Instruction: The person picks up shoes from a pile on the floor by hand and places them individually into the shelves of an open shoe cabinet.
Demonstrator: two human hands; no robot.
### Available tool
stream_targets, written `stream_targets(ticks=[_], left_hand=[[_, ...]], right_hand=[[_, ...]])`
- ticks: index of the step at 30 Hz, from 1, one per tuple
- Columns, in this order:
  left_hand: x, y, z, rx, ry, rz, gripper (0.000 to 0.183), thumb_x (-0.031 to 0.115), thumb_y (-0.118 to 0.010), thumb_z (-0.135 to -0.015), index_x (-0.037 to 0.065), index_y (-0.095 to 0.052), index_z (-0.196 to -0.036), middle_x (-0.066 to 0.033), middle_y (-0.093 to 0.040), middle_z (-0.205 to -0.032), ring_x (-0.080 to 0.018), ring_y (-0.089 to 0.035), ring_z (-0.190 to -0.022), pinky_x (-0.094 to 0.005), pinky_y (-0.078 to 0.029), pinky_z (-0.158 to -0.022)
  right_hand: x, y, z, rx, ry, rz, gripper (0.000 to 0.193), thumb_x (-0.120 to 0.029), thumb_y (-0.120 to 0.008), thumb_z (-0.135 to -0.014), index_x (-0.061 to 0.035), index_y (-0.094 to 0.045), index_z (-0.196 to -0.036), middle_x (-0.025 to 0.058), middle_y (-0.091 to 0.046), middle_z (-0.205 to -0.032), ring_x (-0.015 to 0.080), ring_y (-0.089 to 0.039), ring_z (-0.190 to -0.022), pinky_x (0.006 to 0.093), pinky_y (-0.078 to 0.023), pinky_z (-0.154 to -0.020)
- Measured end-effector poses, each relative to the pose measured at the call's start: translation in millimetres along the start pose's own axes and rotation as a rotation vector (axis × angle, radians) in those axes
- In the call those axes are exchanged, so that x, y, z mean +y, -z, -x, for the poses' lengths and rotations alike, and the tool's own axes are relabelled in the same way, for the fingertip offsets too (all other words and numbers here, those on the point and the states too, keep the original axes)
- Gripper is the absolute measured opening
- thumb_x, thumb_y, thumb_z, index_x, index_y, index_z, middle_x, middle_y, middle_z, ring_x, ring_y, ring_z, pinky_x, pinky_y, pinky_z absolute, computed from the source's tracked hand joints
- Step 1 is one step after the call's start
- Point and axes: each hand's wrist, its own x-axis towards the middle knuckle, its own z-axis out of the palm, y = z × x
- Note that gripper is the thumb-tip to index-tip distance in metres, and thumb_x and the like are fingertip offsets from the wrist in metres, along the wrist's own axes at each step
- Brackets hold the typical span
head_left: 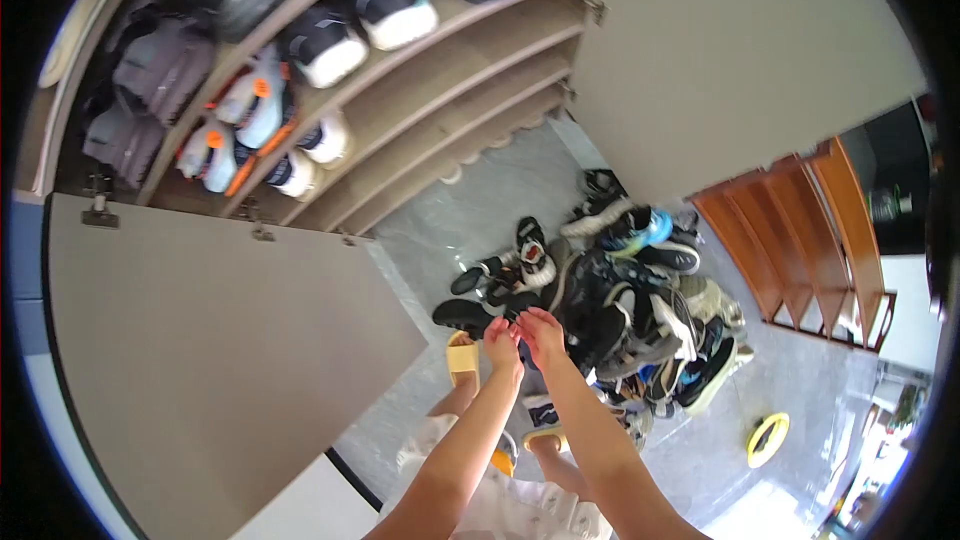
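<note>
1. The person's left hand (503, 345) is out over the floor (400, 405), fingers bent inward, close against the other hand; from where I stand I can't tell whether it pinches anything.
2. The right hand (542, 332) hangs just beside it, fingers curled too; its fingertips overlap dark footwear, and I can't make out a grip.
3. A black shoe (462, 316) lies on the floor just beyond the left hand, at the left edge of the shoe pile (600, 325).
4. That pile spreads over the floor between the free edges of the cabinet's left door (230, 340) and right door (740, 60), both swung open.
5. Shoes with orange spots (235, 110) sit at the left end of a cabinet shelf (470, 35).
6. Right of the pile stands a brown rack (790, 230); a yellow ring (767, 440) lies on the floor near its lower corner.
</note>
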Motion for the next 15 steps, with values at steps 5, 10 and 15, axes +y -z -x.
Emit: stream_targets(ticks=[5,10,15], left_hand=[[-118,25,12,-0.196,0.03,-0.283,0.031,-0.004,-0.05,-0.087,0.002,-0.059,-0.116,-0.0121,-0.058,-0.12,-0.0185,-0.061,-0.096,-0.0332,-0.051,-0.081],[-201,72,-1,-0.508,-0.209,-0.546,0.023,-0.002,-0.05,-0.091,0.003,-0.062,-0.111,-0.0063,-0.064,-0.108,-0.0148,-0.062,-0.093,-0.0254,-0.05,-0.077],[-263,75,-33,-0.69,-0.348,-0.637,0.022,-0.005,-0.048,-0.091,0.001,-0.061,-0.107,-0.0048,-0.065,-0.101,-0.0129,-0.062,-0.089,-0.0235,-0.05,-0.075]], right_hand=[[6,137,-28,0.134,0.021,-0.006,0.018,-0.004,-0.061,-0.088,-0.0042,-0.057,-0.106,0.0103,-0.066,-0.1,0.023,-0.066,-0.092,0.0323,-0.055,-0.079],[41,223,-53,0.279,0.187,0.071,0.018,-0.004,-0.056,-0.091,-0.0033,-0.059,-0.109,0.0084,-0.066,-0.099,0.0181,-0.065,-0.089,0.0276,-0.054,-0.076],[67,267,-96,0.272,0.41,0.09,0.017,-0.001,-0.053,-0.092,-0.001,-0.059,-0.108,0.009,-0.066,-0.095,0.0162,-0.064,-0.084,0.0263,-0.053,-0.074]])
